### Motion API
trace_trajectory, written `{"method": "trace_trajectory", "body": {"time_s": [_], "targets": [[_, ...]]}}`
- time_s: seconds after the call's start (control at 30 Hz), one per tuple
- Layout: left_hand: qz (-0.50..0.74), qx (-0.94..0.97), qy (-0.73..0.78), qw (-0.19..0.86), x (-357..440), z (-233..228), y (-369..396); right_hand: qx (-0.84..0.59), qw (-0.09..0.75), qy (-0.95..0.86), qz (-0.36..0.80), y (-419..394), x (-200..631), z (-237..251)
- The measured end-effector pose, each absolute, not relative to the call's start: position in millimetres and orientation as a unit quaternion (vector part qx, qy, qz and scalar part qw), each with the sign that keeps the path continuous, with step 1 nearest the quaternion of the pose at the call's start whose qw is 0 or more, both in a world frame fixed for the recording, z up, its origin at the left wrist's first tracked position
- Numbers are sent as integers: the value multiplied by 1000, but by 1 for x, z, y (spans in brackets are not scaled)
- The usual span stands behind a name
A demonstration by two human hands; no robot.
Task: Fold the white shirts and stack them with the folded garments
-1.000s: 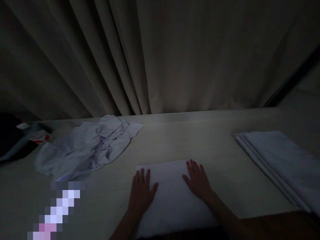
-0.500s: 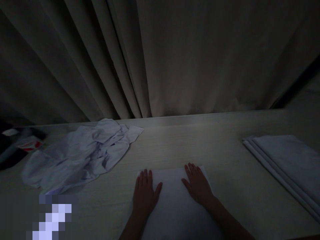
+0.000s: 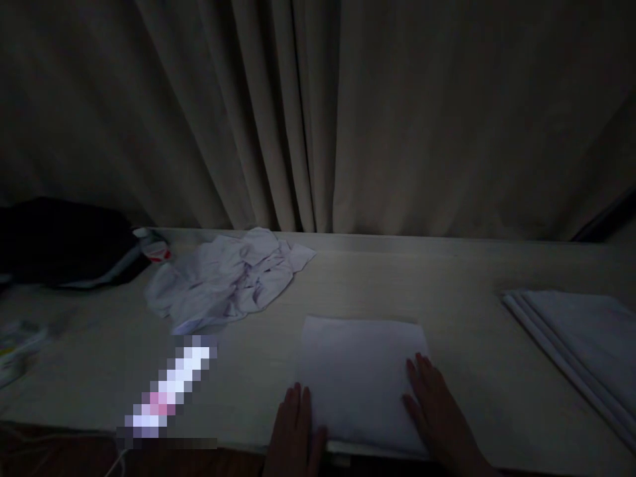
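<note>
A white folded cloth (image 3: 365, 377) lies flat near the front edge of the table. My left hand (image 3: 294, 430) rests along its lower left side, fingers stretched out and the thumb on the cloth. On the right side, my right hand (image 3: 437, 404) lies with its fingertips on the cloth's edge, fingers extended. Neither hand grips anything. To the left of the folded cloth lies a crumpled white cloth (image 3: 233, 278), untouched. The picture is dim, so fold lines on the flat cloth are hard to make out.
A stack of folded white cloth (image 3: 581, 338) sits at the right. A black item (image 3: 64, 242) and a small red-and-white object (image 3: 157, 251) stand back left. A blurred-out bright object (image 3: 173, 384) lies front left on the pale table (image 3: 397, 278). A curtain (image 3: 397, 119) hangs behind.
Both hands have moved from the cloth's far corners toward me, to its sides. The view has turned left, showing more of the black item and the table's front edge.
</note>
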State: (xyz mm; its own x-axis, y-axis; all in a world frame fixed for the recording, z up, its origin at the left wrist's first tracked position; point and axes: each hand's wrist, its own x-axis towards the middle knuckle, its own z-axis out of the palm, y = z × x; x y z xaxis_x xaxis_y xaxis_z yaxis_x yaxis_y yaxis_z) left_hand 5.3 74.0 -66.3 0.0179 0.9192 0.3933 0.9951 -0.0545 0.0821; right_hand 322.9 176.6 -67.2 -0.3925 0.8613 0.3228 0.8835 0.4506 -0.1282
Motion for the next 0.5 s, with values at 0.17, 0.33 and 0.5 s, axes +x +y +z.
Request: {"method": "trace_trajectory", "body": {"time_s": [0.17, 0.33, 0.5], "targets": [[-138, -710, -675, 148, 3, -83, 59, -520, 124, -845, 22, 165, 332, -84], [-111, -718, -674, 137, 6, -77, 66, -529, 90, -843, 43, 174, 323, -73], [-174, -688, -705, 21, -10, -42, 52, -527, 90, -845, 31, 169, 325, -43]]}}
